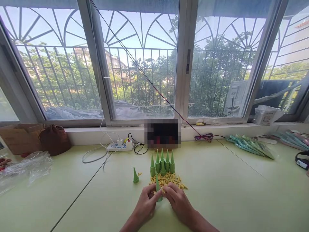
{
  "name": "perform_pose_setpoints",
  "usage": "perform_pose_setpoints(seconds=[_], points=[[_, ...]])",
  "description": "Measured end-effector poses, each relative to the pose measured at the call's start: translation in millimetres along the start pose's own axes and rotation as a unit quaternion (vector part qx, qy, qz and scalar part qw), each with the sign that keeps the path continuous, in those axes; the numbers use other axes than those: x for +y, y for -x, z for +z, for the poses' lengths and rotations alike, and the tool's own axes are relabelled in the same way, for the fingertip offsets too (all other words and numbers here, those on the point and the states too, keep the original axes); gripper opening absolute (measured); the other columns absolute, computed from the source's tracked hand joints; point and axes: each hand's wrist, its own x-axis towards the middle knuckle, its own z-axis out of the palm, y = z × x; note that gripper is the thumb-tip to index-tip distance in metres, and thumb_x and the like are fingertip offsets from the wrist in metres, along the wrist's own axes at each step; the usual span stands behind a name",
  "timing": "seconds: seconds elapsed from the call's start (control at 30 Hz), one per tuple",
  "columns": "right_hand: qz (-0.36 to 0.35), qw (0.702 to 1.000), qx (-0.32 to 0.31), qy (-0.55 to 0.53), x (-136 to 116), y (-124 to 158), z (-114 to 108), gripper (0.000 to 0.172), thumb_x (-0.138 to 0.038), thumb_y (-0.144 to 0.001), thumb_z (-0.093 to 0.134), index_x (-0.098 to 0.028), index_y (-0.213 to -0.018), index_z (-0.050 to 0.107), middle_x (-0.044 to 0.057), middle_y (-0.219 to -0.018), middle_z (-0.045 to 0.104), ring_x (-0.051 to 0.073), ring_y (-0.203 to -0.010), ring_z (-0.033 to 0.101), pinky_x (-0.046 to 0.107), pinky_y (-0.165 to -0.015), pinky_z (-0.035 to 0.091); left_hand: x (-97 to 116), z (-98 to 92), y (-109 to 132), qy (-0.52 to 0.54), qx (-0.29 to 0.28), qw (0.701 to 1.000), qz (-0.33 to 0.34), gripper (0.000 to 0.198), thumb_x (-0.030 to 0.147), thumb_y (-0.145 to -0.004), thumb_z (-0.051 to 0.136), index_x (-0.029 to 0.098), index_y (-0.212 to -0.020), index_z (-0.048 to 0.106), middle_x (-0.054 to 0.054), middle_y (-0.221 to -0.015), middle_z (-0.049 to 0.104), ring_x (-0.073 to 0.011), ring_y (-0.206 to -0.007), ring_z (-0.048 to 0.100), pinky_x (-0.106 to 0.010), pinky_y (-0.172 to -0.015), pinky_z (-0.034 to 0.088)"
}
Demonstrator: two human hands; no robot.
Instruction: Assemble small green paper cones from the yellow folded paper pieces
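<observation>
My left hand (149, 200) is closed round a green pointed cone (157, 184), holding it upright near the front of the table. The fingers of my right hand (177, 197) are pinched beside the cone, at a small yellow piece (163, 190) that is mostly hidden by the fingertips. Just beyond both hands lies a loose pile of small yellow pieces (172, 180). Behind the pile stand several green cones (167, 165) on ribbed bases, close together. Another green cone (135, 178) stands apart to the left, with a yellow piece sticking out of its side.
A white power strip (120, 147) with plugs and cables lies at the back, left of a blurred dark screen (162, 133). Clear plastic bags (31, 166) and a brown pouch (55, 140) are on the left. Green packets (249, 145) lie at the back right, below the windows.
</observation>
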Motion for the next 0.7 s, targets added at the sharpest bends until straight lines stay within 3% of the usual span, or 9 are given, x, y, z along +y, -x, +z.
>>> perform_pose_setpoints(seconds=[0.3, 0.47, 0.7], points=[[-0.010, 1.000, 0.004, 0.023, 0, 2, 0, 0.025, -0.030, -0.108, 0.045, -0.024, -0.114, 0.068, 0.006, -0.091, 0.071, 0.018, -0.079, 0.071, 0.024, -0.066, 0.055, -15, -3.4, -3, 0.061, -0.029, 0.996, -0.061, 0.055, 0.068, -0.080, 0.069, 0.014, -0.078, 0.064, 0.008, -0.051, 0.045, -0.0029, -0.028, 0.031, -0.018, -0.030, 0.017], [-0.018, 1.000, 0.003, 0.019, -2, 2, -2, 0.025, -0.029, -0.109, 0.044, -0.024, -0.119, 0.066, 0.006, -0.096, 0.072, 0.019, -0.086, 0.072, 0.025, -0.068, 0.055, -11, -3.3, -3, 0.106, -0.043, 0.988, -0.101, 0.055, 0.066, -0.078, 0.071, 0.012, -0.082, 0.064, 0.005, -0.059, 0.057, -0.0015, -0.025, 0.036, -0.017, -0.026, 0.016], [-0.033, 0.999, 0.010, 0.012, -4, 1, -3, 0.026, -0.032, -0.110, 0.042, -0.025, -0.120, 0.065, 0.006, -0.096, 0.072, 0.019, -0.084, 0.072, 0.025, -0.068, 0.055, -20, -5.7, -6, 0.151, -0.062, 0.979, -0.121, 0.050, 0.061, -0.080, 0.073, 0.011, -0.080, 0.064, 0.005, -0.054, 0.056, -0.0011, -0.025, 0.037, -0.016, -0.026, 0.014]])
